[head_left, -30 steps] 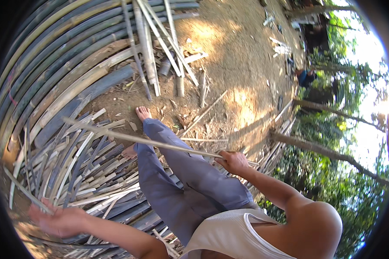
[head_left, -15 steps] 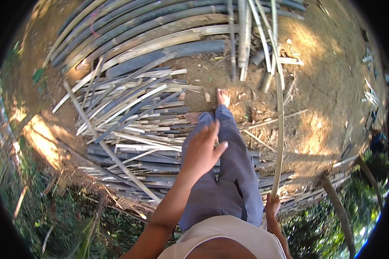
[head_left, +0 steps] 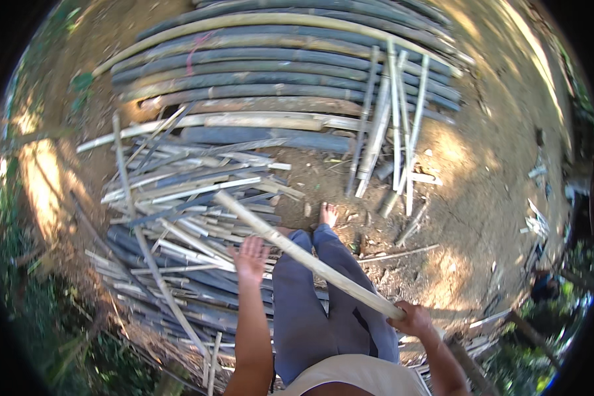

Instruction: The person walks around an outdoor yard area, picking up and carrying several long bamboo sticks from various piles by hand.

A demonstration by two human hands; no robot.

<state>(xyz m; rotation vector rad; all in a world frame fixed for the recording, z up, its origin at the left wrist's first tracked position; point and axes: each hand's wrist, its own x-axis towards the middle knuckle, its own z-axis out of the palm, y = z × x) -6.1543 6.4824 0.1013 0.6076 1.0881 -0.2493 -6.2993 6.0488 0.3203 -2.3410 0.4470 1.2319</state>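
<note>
A long pale bamboo strip slants across in front of my legs, its far end up and to the left over the pile. Its near end is gripped by my right hand, fingers wrapped round it. Left of the strip, my left hand is held up with fingers spread and nothing in it. Below and beyond that hand lies a heap of split bamboo pieces, some pale and some dark, at the left.
Long dark bamboo poles lie side by side at the far side. Several upright-lying strips rest across their right end. A slanting pole crosses the left heap. Bare earth stretches to the right, with scraps beyond.
My right hand has swung the bamboo strip from pointing straight away on the right to slanting leftward across my legs. My left hand has moved left and spread its fingers. The view has shifted.
</note>
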